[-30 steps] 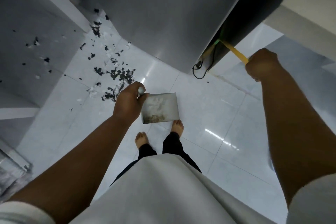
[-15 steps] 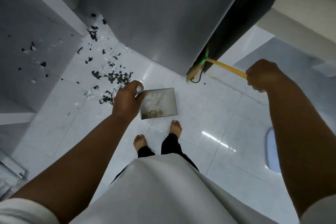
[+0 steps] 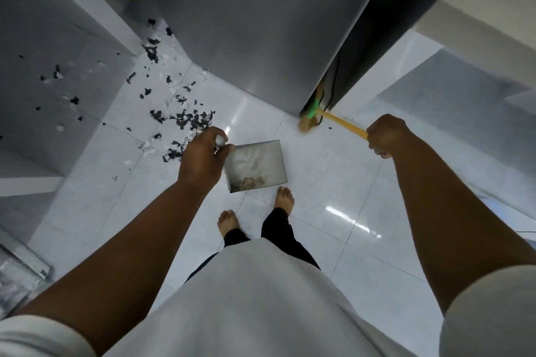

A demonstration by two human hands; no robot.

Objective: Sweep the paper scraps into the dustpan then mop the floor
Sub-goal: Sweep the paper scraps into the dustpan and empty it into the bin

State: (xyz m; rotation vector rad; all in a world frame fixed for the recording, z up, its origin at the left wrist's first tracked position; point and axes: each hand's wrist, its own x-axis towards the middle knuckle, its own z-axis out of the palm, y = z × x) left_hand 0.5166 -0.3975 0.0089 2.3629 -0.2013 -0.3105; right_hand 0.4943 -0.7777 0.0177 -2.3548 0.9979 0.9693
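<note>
My left hand (image 3: 203,159) grips the handle of a grey metal dustpan (image 3: 256,165), held above the white tiled floor with some brownish dirt in its near edge. My right hand (image 3: 387,135) grips the yellow handle of a broom (image 3: 340,122); its straw head with a green band lies at the lower corner of the tall grey appliance. Black and white paper scraps (image 3: 179,119) are strewn over the floor left of the dustpan, reaching back into the gap by the wall.
A tall grey appliance (image 3: 261,23) stands ahead, with a black cable at its right corner. A grey wall (image 3: 43,38) with a reflective surface is on the left. My bare feet (image 3: 255,209) stand on the white tiles (image 3: 333,182) just below the dustpan.
The broom has come out from beside the appliance toward me, its head now showing at the appliance corner. My left hand with the dustpan has stayed about where it was.
</note>
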